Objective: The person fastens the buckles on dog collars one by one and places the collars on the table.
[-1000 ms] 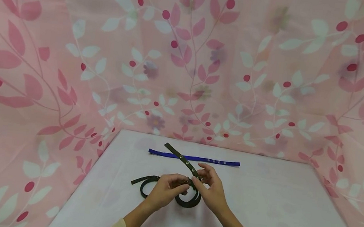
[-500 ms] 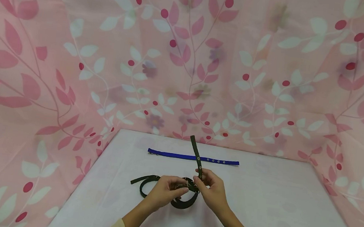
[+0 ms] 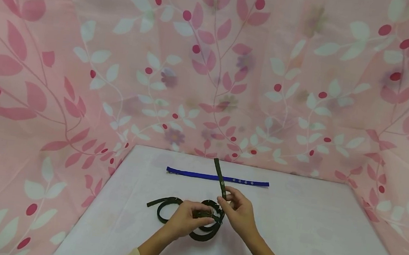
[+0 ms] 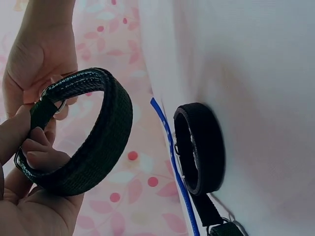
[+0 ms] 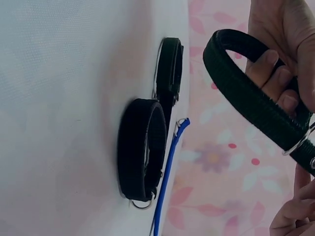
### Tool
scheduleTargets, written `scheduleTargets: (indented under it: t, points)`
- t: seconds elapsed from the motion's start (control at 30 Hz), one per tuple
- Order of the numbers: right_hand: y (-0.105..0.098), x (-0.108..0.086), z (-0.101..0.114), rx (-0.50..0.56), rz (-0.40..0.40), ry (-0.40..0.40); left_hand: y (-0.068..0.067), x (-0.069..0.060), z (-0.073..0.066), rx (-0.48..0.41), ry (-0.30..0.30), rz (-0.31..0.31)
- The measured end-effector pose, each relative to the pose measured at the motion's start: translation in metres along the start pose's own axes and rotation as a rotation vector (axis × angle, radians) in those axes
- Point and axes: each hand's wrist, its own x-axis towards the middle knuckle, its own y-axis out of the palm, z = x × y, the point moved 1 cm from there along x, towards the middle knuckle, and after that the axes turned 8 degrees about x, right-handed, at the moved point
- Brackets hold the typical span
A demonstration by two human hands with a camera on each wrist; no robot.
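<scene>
A dark green collar hangs looped between the two hands above the table, the lower curve of its loop (image 3: 201,237) below them. My left hand (image 3: 183,221) grips the loop, with fingers inside it; in the left wrist view this left hand (image 4: 39,209) is under the loop (image 4: 115,132). My right hand (image 3: 240,218) pinches the strap by the metal fittings, and its free tail (image 3: 219,173) points up and away. In the right wrist view the left fingers (image 5: 269,64) show through the loop (image 5: 236,86); the right hand (image 5: 295,216) is low.
A blue strap (image 3: 199,175) with eyelets lies across the back of the table (image 3: 311,224). Two dark looped collars (image 5: 140,147) stand on the table below and behind the hands, one (image 3: 160,213) at the left. Pink leaf-patterned cloth (image 3: 212,61) surrounds the table.
The strap's tail has swung from leaning left to nearly upright, then dipped slightly. The held loop has moved lower and a little left, showing more of the collar behind it. Both hands keep hold.
</scene>
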Motion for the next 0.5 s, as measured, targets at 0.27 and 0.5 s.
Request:
scheduleTargets:
  t: [0.27, 0.5]
  points:
    - [-0.004, -0.003, 0.029, 0.101, 0.046, -0.01, -0.002, -0.001, 0.002, -0.043, 0.007, -0.027]
    - [-0.005, 0.0, 0.004, 0.14, -0.012, -0.043, -0.007, 0.0, 0.005, -0.157, -0.055, -0.078]
